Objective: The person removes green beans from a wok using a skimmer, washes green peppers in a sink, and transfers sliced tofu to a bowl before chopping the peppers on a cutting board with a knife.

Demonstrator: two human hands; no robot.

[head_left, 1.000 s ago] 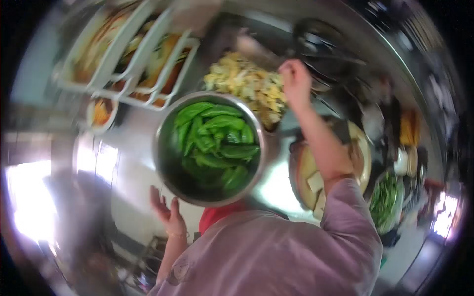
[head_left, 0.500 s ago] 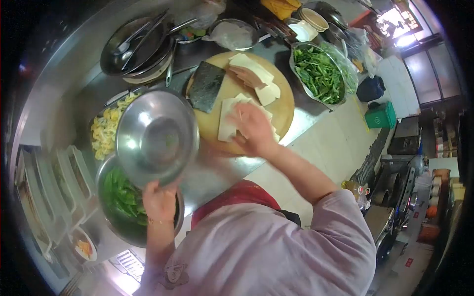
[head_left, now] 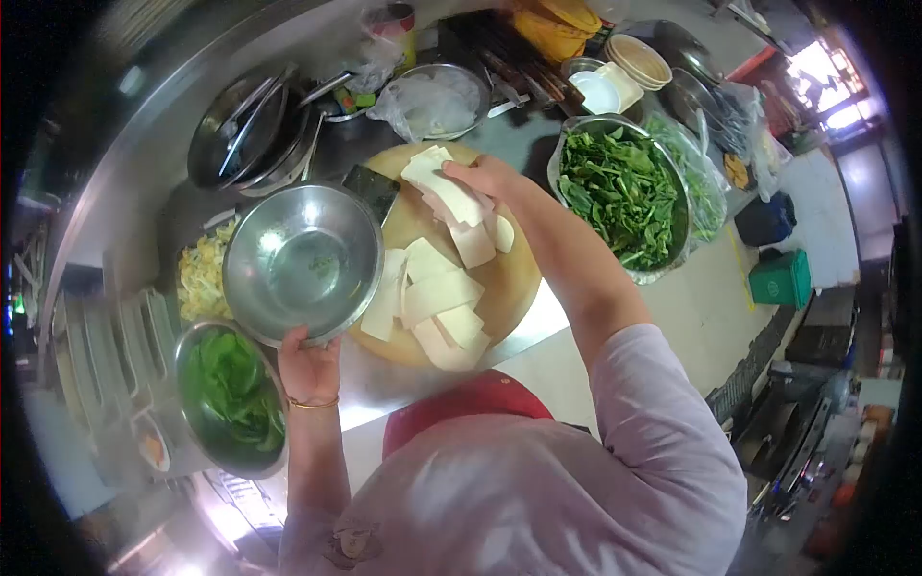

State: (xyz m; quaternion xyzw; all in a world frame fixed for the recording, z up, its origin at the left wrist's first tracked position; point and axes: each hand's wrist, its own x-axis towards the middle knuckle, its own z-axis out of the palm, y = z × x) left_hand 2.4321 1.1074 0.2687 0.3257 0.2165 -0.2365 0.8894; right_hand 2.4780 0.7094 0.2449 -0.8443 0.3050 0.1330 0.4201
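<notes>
My left hand (head_left: 309, 372) grips the rim of a metal bowl (head_left: 305, 252), tilted toward me, with a few green scraps in its bottom. On the round wooden cutting board (head_left: 514, 288), my right hand (head_left: 477, 178) is closed on the far stack of flat white tofu-like slices (head_left: 444, 192); its fingertips are partly hidden. Nearer to me, a loose pile of the same white slices (head_left: 442, 300) lies fanned out. A cleaver's dark blade (head_left: 373, 192) rests at the board's left edge, partly behind the bowl.
A bowl of cut greens (head_left: 619, 192) stands right of the board. At left are a bowl of green leaves (head_left: 230, 389) and yellowish chopped food (head_left: 204, 278). Dark pans (head_left: 245, 134) and a plastic-covered bowl (head_left: 437, 101) line the back. A green bin (head_left: 780, 278) stands on the floor.
My right hand has moved from the near slices to the far stack and closed on it. The near slices lie more spread out. My left hand still holds the bowl.
</notes>
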